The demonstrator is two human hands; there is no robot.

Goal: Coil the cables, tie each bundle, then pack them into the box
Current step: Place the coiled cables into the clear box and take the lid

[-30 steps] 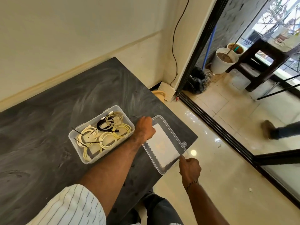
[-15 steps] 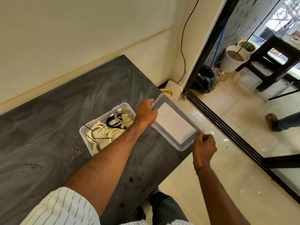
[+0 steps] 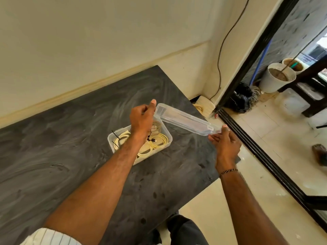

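Observation:
A clear plastic box [image 3: 111, 141] stands on the dark table [image 3: 53, 147], holding several coiled cream cables [image 3: 159, 140] tied with black zip ties, plus a black-tipped one. A clear plastic lid [image 3: 184, 121] hangs in the air just above and to the right of the box, tilted almost edge-on to me. My left hand [image 3: 141, 121] grips the lid's far-left corner, directly over the box and hiding part of its contents. My right hand [image 3: 224, 140] holds the lid's near-right end at the fingertips.
The table ends in a corner on the right [image 3: 237, 160], with tiled floor beyond. A wall runs behind the table. A black door frame [image 3: 247, 64], a white bucket [image 3: 276, 76], a black bag [image 3: 242, 96] and a dark stool stand at the right. Another person's foot [image 3: 319, 153] is on the floor.
Both hands have lifted the lid off the table at the right, tilted it up on edge and carried it left toward the box. The camera view has shifted as well.

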